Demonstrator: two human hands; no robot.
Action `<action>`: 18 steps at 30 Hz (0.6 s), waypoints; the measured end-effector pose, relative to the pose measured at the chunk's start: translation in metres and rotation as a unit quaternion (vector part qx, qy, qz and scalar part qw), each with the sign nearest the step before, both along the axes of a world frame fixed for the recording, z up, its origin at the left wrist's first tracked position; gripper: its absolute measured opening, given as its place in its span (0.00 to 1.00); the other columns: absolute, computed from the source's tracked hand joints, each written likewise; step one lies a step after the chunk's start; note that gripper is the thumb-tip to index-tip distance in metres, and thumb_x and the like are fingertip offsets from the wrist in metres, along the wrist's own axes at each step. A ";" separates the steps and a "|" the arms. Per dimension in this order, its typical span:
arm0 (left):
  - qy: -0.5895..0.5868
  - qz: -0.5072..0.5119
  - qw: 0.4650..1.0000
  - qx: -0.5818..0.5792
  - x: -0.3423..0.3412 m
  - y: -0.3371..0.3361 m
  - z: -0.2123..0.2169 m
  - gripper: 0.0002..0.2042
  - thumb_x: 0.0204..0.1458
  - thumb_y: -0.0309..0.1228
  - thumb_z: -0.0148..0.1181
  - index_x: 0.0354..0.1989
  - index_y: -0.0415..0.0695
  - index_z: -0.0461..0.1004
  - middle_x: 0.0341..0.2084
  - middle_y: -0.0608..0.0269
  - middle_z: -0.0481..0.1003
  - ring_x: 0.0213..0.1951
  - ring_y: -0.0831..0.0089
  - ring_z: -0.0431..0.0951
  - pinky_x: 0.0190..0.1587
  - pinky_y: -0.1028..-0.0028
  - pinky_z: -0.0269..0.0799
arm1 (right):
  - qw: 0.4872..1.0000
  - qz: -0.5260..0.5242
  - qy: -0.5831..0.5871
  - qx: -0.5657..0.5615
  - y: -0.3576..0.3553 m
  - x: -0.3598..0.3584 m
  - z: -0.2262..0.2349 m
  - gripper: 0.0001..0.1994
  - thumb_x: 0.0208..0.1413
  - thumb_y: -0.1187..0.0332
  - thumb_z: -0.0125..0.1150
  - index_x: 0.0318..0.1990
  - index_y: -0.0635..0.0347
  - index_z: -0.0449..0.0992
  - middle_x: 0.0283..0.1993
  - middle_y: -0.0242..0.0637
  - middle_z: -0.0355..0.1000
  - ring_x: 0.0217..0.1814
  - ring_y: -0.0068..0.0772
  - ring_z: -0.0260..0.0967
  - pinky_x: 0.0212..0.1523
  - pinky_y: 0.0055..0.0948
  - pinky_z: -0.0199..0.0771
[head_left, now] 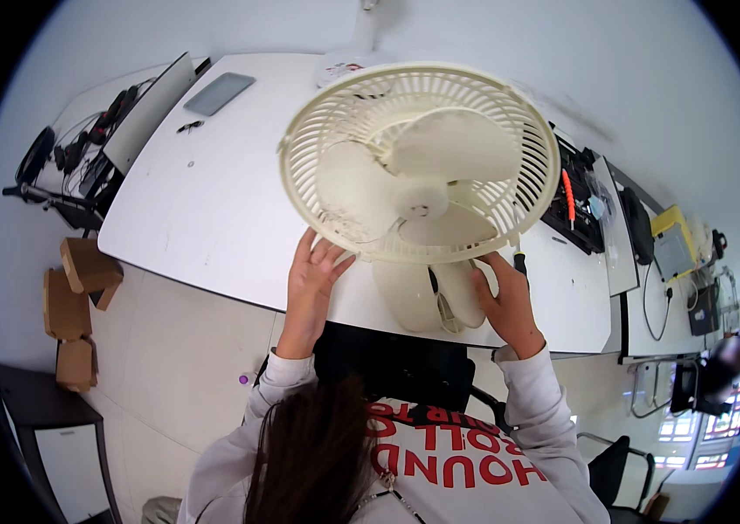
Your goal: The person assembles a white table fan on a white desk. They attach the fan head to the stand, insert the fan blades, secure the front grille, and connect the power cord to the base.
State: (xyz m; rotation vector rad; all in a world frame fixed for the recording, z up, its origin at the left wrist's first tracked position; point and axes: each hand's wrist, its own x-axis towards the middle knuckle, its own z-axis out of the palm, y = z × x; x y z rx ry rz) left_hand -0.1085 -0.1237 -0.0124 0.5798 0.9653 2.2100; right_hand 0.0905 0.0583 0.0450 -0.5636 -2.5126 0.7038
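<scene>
A cream electric fan (422, 196) stands on the table in front of me, its head tilted up toward me. The front of its round slatted grille is off, so the three pale blades and the hub are bare, with dark dirt on the blades. Below the rim shows the fan's base (407, 301). My left hand (311, 284) is at the lower left of the rim, fingers apart, tips touching the edge. At the lower right, my right hand (506, 301) grips the fan, thumb near the base; some of its fingers are hidden behind the rim.
On the white table (213, 192) lie a grey tray (220, 93) and a small black item (190, 127). To the right sits a black tool case (581, 205) with an orange-handled tool (568, 196). A screwdriver (520, 262) is beside my right hand. Cardboard boxes (69, 301) lie on the floor to the left.
</scene>
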 end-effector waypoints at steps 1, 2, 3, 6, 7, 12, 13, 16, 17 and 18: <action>0.024 0.006 1.000 0.012 0.000 0.000 0.003 0.39 0.52 0.43 0.56 0.66 0.38 0.43 0.61 0.49 0.57 0.60 0.61 0.62 0.60 0.61 0.60 | 1.000 -0.004 0.030 -0.003 -0.002 0.003 0.001 0.12 0.54 0.76 0.53 0.47 0.64 0.71 0.43 0.48 0.73 0.44 0.49 0.71 0.44 0.33 0.70; 0.024 0.007 0.999 0.024 -0.001 0.002 0.005 0.39 0.52 0.44 0.56 0.66 0.38 0.43 0.61 0.49 0.57 0.60 0.60 0.62 0.60 0.61 0.59 | 0.999 -0.008 0.047 -0.014 -0.002 0.005 0.002 0.13 0.54 0.76 0.52 0.48 0.64 0.71 0.43 0.47 0.73 0.44 0.49 0.72 0.45 0.33 0.70; 0.024 0.010 0.999 0.036 -0.004 0.004 0.006 0.40 0.52 0.46 0.55 0.66 0.38 0.43 0.61 0.49 0.57 0.60 0.60 0.62 0.60 0.61 0.59 | 0.998 -0.012 0.064 -0.024 -0.003 0.008 0.002 0.13 0.54 0.76 0.52 0.48 0.64 0.71 0.42 0.47 0.73 0.44 0.48 0.72 0.45 0.32 0.70; 0.037 0.017 0.997 0.071 -0.008 0.007 0.011 0.34 0.55 0.45 0.47 0.66 0.39 0.45 0.60 0.50 0.57 0.61 0.58 0.60 0.62 0.56 0.57 | 0.996 -0.014 0.080 -0.043 -0.005 0.012 0.003 0.14 0.54 0.76 0.53 0.49 0.63 0.71 0.44 0.46 0.73 0.46 0.46 0.71 0.46 0.32 0.70; 0.040 0.024 0.996 0.074 -0.009 0.009 0.016 0.33 0.56 0.45 0.46 0.66 0.39 0.45 0.60 0.50 0.58 0.60 0.58 0.60 0.61 0.56 0.58 | 0.995 -0.014 0.088 -0.050 -0.007 0.009 0.003 0.14 0.54 0.76 0.53 0.49 0.62 0.70 0.44 0.46 0.73 0.46 0.46 0.71 0.46 0.31 0.70; 0.122 0.081 0.989 -0.007 -0.007 0.011 0.033 0.29 0.59 0.42 0.42 0.65 0.38 0.47 0.59 0.51 0.60 0.57 0.59 0.65 0.56 0.58 0.67 | 0.986 -0.024 0.135 -0.090 -0.009 -0.014 0.002 0.15 0.50 0.75 0.57 0.46 0.65 0.68 0.42 0.43 0.69 0.44 0.44 0.71 0.42 0.33 0.71; 0.130 0.088 0.987 -0.019 -0.006 0.011 0.035 0.28 0.60 0.42 0.41 0.65 0.38 0.47 0.58 0.51 0.60 0.57 0.60 0.66 0.55 0.59 0.68 | 0.985 -0.030 0.137 -0.098 -0.006 -0.019 0.002 0.14 0.50 0.74 0.58 0.45 0.65 0.68 0.41 0.43 0.69 0.43 0.43 0.70 0.41 0.33 0.71; 0.119 0.081 0.989 -0.017 -0.001 0.015 0.041 0.26 0.62 0.41 0.38 0.64 0.39 0.48 0.58 0.52 0.61 0.56 0.60 0.68 0.54 0.59 0.69 | 0.980 -0.043 0.154 -0.121 -0.001 -0.028 -0.002 0.15 0.49 0.72 0.62 0.43 0.65 0.67 0.40 0.43 0.68 0.41 0.42 0.69 0.40 0.33 0.72; 0.110 0.074 0.991 -0.010 0.001 0.017 0.042 0.25 0.62 0.40 0.36 0.64 0.39 0.48 0.58 0.52 0.61 0.56 0.59 0.68 0.54 0.58 0.69 | 0.977 -0.043 0.166 -0.125 -0.001 -0.031 -0.006 0.16 0.48 0.71 0.62 0.43 0.64 0.66 0.40 0.43 0.68 0.40 0.42 0.69 0.40 0.33 0.72; 0.097 0.082 0.992 -0.012 0.002 0.019 0.043 0.25 0.62 0.41 0.37 0.64 0.40 0.49 0.58 0.53 0.61 0.55 0.60 0.68 0.53 0.59 0.70 | 0.974 -0.044 0.177 -0.130 -0.001 -0.033 -0.008 0.17 0.48 0.70 0.63 0.43 0.64 0.66 0.40 0.43 0.69 0.40 0.42 0.69 0.39 0.33 0.72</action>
